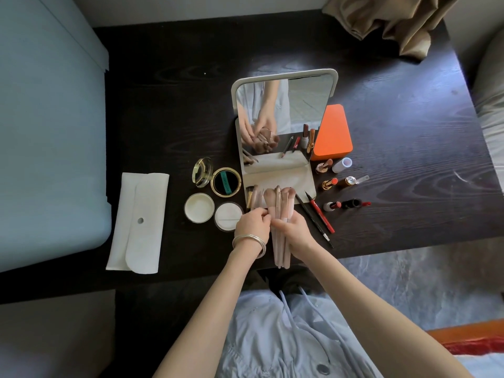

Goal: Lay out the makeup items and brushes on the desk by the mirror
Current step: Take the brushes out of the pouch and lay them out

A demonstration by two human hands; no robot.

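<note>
Dark wood-grain desk (381,110) is what everything's laid out on, seen from above. Front and centre, a bunch of pink makeup brushes (279,214) is gripped in the right hand (293,230), fingers wrapped round the handles, bristles pointed toward the mirror (283,118). One brush in the bunch is being pinched by the left hand (252,221), which has silver bangles (249,241) on its wrist. The bristle ends sit over the mirror's white base, where a couple more brushes (252,197) are already lying. Just right of the hands, a black liner pencil (313,218) and a red pencil (321,214) are set side by side at a slant. Further right, several lipsticks and small tubes (335,184) are scattered, uncapped, with an orange box (331,132) behind them beside the mirror. Left of the hands, two round white powder pots (199,207) and an open gold compact (225,181) are grouped. Well out to the left, a white brush pouch (139,222) is lying flat.
</note>
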